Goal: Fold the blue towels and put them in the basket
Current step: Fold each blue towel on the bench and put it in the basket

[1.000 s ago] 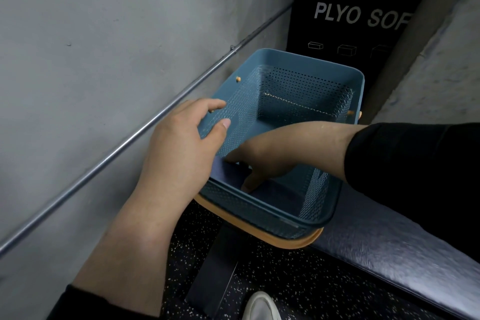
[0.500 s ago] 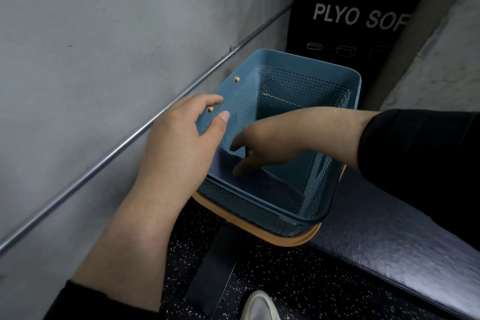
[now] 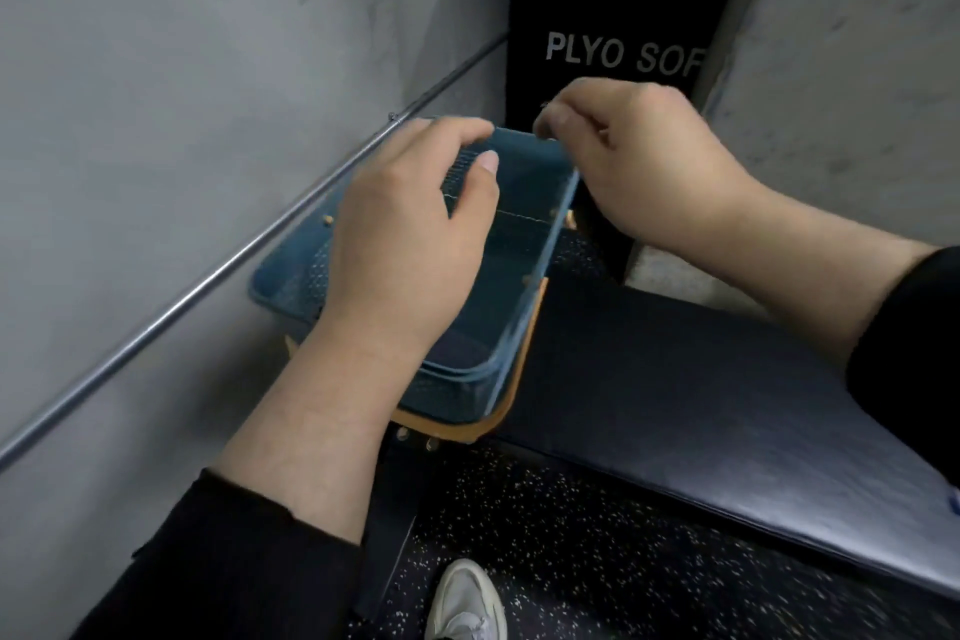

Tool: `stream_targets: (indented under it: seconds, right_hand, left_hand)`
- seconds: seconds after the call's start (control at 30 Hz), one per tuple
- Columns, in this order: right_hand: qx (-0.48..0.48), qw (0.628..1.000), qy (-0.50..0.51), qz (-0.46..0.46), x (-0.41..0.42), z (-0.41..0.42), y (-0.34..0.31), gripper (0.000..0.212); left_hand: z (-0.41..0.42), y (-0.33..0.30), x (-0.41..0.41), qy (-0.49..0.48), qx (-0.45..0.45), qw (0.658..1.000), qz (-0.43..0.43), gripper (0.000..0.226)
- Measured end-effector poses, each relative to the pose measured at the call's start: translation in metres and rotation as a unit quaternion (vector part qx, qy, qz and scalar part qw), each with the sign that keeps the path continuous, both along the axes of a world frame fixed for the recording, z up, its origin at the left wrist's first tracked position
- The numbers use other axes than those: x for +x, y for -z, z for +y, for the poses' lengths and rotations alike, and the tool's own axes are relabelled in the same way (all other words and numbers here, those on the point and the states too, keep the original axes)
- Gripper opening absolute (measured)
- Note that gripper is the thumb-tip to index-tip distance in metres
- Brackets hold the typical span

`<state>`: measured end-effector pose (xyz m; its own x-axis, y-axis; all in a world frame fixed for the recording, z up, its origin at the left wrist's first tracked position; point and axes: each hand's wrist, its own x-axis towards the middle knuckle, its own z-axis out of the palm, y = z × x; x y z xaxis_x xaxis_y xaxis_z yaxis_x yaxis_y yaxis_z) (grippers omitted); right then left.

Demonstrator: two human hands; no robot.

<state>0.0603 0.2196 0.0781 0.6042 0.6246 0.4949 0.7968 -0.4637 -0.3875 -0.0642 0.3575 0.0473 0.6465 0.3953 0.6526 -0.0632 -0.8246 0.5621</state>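
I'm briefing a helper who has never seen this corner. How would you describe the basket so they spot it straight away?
Start at the tall black panel lettered PLYO SOF in the corner of the grey walls. Just below it, on a tan wooden seat beside the dark padded bench, sits the basket. It is the only teal thing there, a rectangular plastic tub with perforated sides.

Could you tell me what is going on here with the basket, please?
A person is handling a blue perforated basket that sits on a wooden stand next to a dark padded bench. The left hand lies over its near side, thumb on the inside wall. The right hand pinches the far rim. A dark blue towel lies in the bottom, so at least one towel looks put away.
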Motion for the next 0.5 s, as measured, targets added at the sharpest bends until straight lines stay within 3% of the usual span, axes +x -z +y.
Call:
stream_targets:
  seconds: [0.1,0.2,0.3,0.5]
  right_hand:
    - [0.069,0.995,0.078,0.012,-0.006,-0.078,0.009,0.024]
    - [0.028,0.991,0.127,0.015,-0.016,-0.165,0.045,0.02]
    - [-0.055,0.981,0.184,0.036,-0.027,-0.251,0.097,0.02]
    - [-0.163,0.936,0.278,0.14,-0.052,-0.373,0.151,0.034]
  left_hand:
    - [-0.055,-0.01,0.012,0.051,0.009,0.998,-0.044,0.024]
    - [-0.122,-0.003,0.031,0.119,-0.011,0.992,-0.043,0.024]
    - [-0.188,0.023,0.053,0.192,-0.006,0.978,0.076,0.025]
    - [-0.285,0.088,0.086,0.26,0.066,0.911,0.313,0.033]
